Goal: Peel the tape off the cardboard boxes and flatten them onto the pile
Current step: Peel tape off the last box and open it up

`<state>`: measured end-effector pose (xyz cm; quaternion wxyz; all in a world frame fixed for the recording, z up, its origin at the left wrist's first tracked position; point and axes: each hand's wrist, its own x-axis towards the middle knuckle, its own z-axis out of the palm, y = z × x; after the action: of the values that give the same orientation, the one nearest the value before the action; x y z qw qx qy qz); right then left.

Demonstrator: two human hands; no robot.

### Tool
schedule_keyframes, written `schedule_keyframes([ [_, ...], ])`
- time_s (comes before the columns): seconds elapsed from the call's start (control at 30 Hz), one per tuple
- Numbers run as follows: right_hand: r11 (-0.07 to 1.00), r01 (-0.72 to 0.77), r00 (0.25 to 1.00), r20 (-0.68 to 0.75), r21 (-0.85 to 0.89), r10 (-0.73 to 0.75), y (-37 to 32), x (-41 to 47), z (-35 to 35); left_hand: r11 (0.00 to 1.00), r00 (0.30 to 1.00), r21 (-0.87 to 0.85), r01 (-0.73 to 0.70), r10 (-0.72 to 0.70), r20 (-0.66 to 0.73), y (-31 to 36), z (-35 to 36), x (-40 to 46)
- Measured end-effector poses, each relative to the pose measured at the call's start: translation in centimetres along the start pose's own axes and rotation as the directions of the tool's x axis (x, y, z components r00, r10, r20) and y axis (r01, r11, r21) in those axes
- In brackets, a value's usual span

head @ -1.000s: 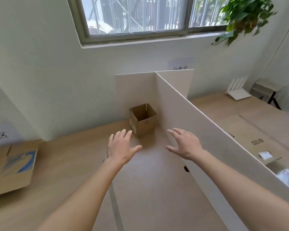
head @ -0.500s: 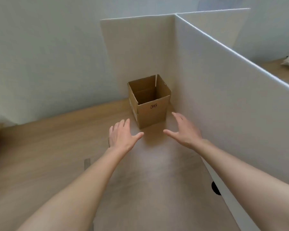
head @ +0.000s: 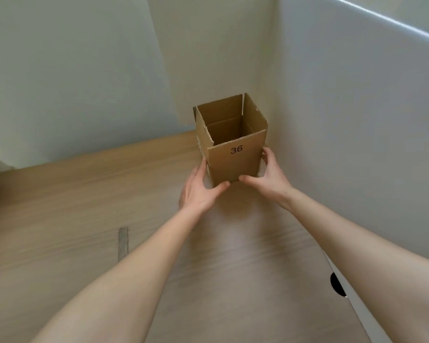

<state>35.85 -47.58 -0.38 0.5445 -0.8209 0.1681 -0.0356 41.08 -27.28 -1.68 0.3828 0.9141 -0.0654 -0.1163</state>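
A small brown cardboard box (head: 234,159) marked "36" stands upright on the wooden table, its top flaps open, in the corner made by the white divider boards. My left hand (head: 198,189) holds its lower left side, thumb across the front bottom edge. My right hand (head: 270,177) holds the lower right side, thumb under the front edge and fingers round the right corner. No tape on the box is visible from here.
A white divider board (head: 357,120) runs along the right, with a dark round hole (head: 336,284) near its base. Another white panel (head: 208,58) stands behind the box. A grey strip (head: 123,243) lies on the wooden table (head: 72,219) at the left.
Both hands have moved forward from hovering apart over the table and now grasp the box on its two sides. The camera has moved closer and tilted down.
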Motion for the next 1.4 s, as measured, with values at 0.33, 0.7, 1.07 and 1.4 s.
schedule_keyframes([
  [0.33,0.982,0.089,0.995,0.06,-0.168,-0.08,-6.5,-9.8,-1.6,0.947,0.999,-0.32,-0.032,0.044,0.028,0.4,-5.7,-12.4],
  [0.7,0.948,0.224,0.972,-0.019,-0.227,-0.234,-17.2,-28.3,0.8,0.918,0.979,-0.353,-0.184,0.139,-0.149,-0.2,-17.2,-27.2],
  [1.07,0.933,0.049,0.989,-0.116,-0.356,-0.096,-24.0,-46.7,9.6,0.969,0.991,-0.234,-0.077,0.049,-0.123,-6.6,-27.8,-45.9],
  [1.4,0.966,-0.081,0.991,0.081,-0.245,0.104,-14.4,-54.9,19.8,0.997,0.997,-0.007,0.079,-0.079,0.005,-18.5,-25.2,-53.3],
])
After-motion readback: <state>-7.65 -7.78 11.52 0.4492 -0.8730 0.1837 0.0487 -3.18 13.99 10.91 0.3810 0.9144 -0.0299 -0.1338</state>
